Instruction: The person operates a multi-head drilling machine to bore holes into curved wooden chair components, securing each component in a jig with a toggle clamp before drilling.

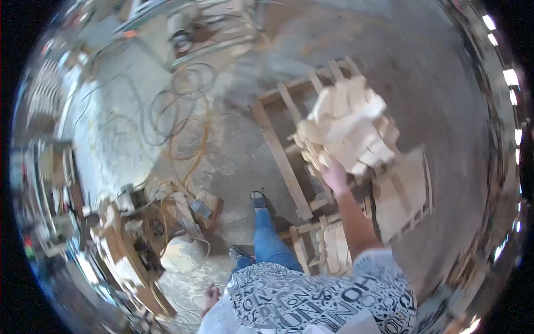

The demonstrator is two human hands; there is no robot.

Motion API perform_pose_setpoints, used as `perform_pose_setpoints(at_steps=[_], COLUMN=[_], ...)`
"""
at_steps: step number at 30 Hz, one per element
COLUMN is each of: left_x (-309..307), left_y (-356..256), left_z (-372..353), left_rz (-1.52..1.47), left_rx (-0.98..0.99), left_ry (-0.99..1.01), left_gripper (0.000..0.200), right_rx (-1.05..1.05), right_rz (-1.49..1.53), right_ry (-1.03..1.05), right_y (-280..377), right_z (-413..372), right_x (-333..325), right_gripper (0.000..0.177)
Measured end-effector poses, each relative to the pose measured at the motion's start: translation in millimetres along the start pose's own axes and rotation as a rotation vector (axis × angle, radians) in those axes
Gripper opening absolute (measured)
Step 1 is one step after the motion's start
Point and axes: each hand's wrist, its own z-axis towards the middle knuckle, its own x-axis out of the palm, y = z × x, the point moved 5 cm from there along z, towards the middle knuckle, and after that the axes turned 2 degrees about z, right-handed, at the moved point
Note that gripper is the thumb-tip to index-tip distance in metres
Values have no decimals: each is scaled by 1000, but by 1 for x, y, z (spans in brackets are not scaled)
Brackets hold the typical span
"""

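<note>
My right hand (335, 177) reaches out to the near edge of a pile of pale, cut wooden pieces (347, 119). Its fingers are closed on a wooden piece (318, 158) at the pile's left front side; the fingertips are partly hidden. Curved and blocky shapes make up the pile, which rests on a slatted wooden pallet (278, 153). Low beside my body hangs my left hand (211, 296), small and blurred, with its fingers loosely apart and no object visible in it.
Near my feet, a second pallet (299, 250) carries more wood pieces. Flat boards (400, 192) lie right of the pile. Coiled hoses (181, 111) cross the floor ahead on the left. A workbench with a curved wooden part (125, 261) stands left, by a sawdust heap (186, 253).
</note>
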Motion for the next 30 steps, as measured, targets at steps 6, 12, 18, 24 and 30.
perform_pose_setpoints(at_steps=[6, 12, 18, 24, 30], left_x=[20, 44, 25, -48, -185], left_y=[-122, -214, -267, -266, -204], left_z=[2, 5, -45, -146, -233], left_rz=[238, -549, -1324, -1461, -1092], left_rx=[232, 275, 519, 994, 1466], left_ry=[-193, 72, 508, 344, -337], left_gripper=[53, 53, 65, 63, 65], right_rx=[-25, -245, -403, -804, -961], right_rz=[230, 809, 1677, 1541, 840], right_ry=[50, 296, 787, 1133, 538], right_y=[57, 167, 295, 358, 484], right_z=[-77, -110, -176, -151, -267], right_x=[-125, -166, -172, -77, -45], right_gripper=[39, 45, 47, 44, 65])
